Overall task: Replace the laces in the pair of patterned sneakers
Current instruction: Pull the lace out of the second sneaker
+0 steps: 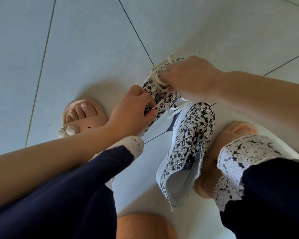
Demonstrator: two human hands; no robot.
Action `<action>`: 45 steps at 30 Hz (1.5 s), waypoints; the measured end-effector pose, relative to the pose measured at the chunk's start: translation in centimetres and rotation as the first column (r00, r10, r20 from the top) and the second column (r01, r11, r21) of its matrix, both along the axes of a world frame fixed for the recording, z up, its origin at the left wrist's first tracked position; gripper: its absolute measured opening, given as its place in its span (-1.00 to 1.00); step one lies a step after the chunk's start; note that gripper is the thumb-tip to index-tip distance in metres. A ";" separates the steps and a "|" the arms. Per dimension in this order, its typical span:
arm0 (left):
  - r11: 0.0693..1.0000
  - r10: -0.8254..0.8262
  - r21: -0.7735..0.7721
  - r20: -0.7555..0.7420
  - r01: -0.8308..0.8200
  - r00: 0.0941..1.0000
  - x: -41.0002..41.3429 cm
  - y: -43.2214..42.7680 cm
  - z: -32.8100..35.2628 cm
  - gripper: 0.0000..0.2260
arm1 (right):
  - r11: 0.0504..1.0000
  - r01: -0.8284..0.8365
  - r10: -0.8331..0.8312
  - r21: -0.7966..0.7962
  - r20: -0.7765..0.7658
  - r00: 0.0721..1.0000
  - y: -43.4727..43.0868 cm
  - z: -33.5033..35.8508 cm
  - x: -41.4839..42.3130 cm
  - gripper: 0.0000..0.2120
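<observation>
While the right hand (192, 78) grips the sneaker's (152, 87) far end, the left hand (131, 109) pinches the lace (158, 104) at its nearer eyelets.

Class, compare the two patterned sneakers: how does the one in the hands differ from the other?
The held sneaker carries a white lace; the near sneaker has empty eyelets. The left hand and right hand grip the held sneaker; no hand touches the near sneaker, on the floor. Both share a black-and-white floral print.
</observation>
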State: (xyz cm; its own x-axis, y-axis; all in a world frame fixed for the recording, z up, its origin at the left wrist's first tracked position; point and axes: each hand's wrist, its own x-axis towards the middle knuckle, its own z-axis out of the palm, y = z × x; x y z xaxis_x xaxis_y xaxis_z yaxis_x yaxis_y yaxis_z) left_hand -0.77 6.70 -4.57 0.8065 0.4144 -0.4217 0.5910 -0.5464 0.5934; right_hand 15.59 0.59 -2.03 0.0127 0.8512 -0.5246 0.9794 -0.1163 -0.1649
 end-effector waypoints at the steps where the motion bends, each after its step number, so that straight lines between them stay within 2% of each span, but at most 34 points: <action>1: 1.000 0.004 -0.002 0.001 -0.004 1.000 0.0 0.0 0.0 -0.89 | 0.992 0.127 -0.126 0.004 -0.027 0.992 -0.1 0.2 0.4 -0.75; 4: 1.000 0.004 -0.015 -0.004 -0.004 1.000 0.0 0.0 0.0 -0.89 | 0.852 0.517 -0.510 0.079 -0.101 0.855 -0.1 1.4 3.4 -0.98; 5: 1.000 0.001 -0.024 -0.006 -0.001 1.000 0.0 0.0 0.0 -0.89 | 0.822 0.564 -0.556 0.080 -0.107 0.824 -0.3 1.7 4.8 -0.93; 7: 0.999 0.005 -0.044 -0.004 -0.005 1.000 0.0 0.2 0.0 -0.89 | 0.869 0.487 -0.493 -0.089 -0.051 0.869 -0.9 2.5 6.2 -0.83; 9: 0.998 0.039 -0.057 0.007 -0.039 0.999 0.0 0.5 -0.1 -0.84 | 0.894 0.321 -0.339 -0.314 -0.003 0.941 -1.7 2.6 6.1 -0.82; 11: 0.997 0.059 -0.043 0.009 -0.059 0.998 0.1 0.8 -0.1 -0.75 | 0.886 0.267 -0.279 -0.378 0.024 0.960 -2.4 2.3 5.3 -0.70; 13: 0.999 0.046 -0.010 0.011 -0.046 0.999 0.3 1.1 -0.1 -0.67 | 0.910 0.351 -0.360 -0.221 -0.003 0.933 -2.3 2.2 4.5 -0.68; 16: 1.000 0.022 0.013 0.034 -0.022 0.999 0.9 1.8 0.3 -0.66 | 0.884 0.467 -0.461 -0.014 -0.187 0.867 -1.5 2.2 2.7 -0.86; 18: 1.000 -0.007 0.020 0.033 0.006 0.999 1.2 2.2 0.6 -0.66 | 0.884 0.467 -0.453 -0.012 -0.262 0.852 -1.1 1.7 1.0 -0.93; 22: 0.995 -0.088 0.031 -0.046 0.090 0.995 1.4 2.0 0.8 -0.59 | 0.921 0.388 -0.380 0.034 -0.135 0.915 -0.9 -0.6 -1.6 -0.78; 26: 0.998 -0.042 0.040 -0.001 0.042 0.999 1.6 2.1 1.1 -0.68 | 0.928 0.352 -0.347 0.121 -0.064 0.936 -0.8 -1.6 -2.3 -0.71; 31: 0.999 0.045 0.014 0.057 -0.046 0.997 1.5 2.4 1.0 -0.77 | 0.913 0.364 -0.349 0.183 -0.108 0.931 -0.9 -1.5 -2.5 -0.73; 33: 0.993 0.119 -0.014 0.057 -0.119 0.991 1.3 2.6 0.9 -0.78 | 0.908 0.371 -0.335 0.194 -0.193 0.922 -1.3 -1.3 -2.5 -0.78; 35: 0.976 0.215 -0.053 0.048 -0.213 0.975 1.1 2.8 0.7 -0.82 | 0.858 0.492 -0.422 0.149 -0.341 0.840 -1.9 -0.6 -2.0 -0.86; 37: 0.942 0.325 -0.103 0.043 -0.319 0.945 0.7 3.1 0.6 -0.82 | 0.736 0.667 -0.568 0.112 -0.434 0.699 -2.8 0.3 -0.6 -0.89; 39: 0.909 0.402 -0.136 0.041 -0.393 0.915 0.4 3.1 0.4 -0.83 | 0.594 0.801 -0.703 0.071 -0.437 0.561 -4.2 0.4 1.4 -0.87; 40: 0.903 0.414 -0.145 0.042 -0.405 0.909 0.3 3.1 0.3 -0.83 | 0.576 0.817 -0.744 0.039 -0.388 0.544 -5.0 0.3 2.1 -0.86; 43: 0.924 0.362 -0.156 0.059 -0.349 0.930 0.5 2.5 0.2 -0.85 | 0.671 0.740 -0.728 -0.031 -0.213 0.651 -6.7 -0.5 2.7 -0.84; 45: 0.939 0.324 -0.146 0.065 -0.313 0.944 0.7 2.2 0.1 -0.86 | 0.720 0.690 -0.654 0.071 -0.263 0.709 -5.9 0.1 1.9 -0.89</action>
State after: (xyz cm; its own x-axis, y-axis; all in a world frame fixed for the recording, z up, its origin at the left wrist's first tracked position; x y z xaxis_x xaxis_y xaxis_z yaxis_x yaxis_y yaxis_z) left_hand -0.06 8.94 -4.50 0.6775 0.6009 -0.4242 0.6639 -0.2513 0.7044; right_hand 17.44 -5.27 -1.96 0.5212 0.7264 -0.4480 0.5907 -0.6860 -0.4249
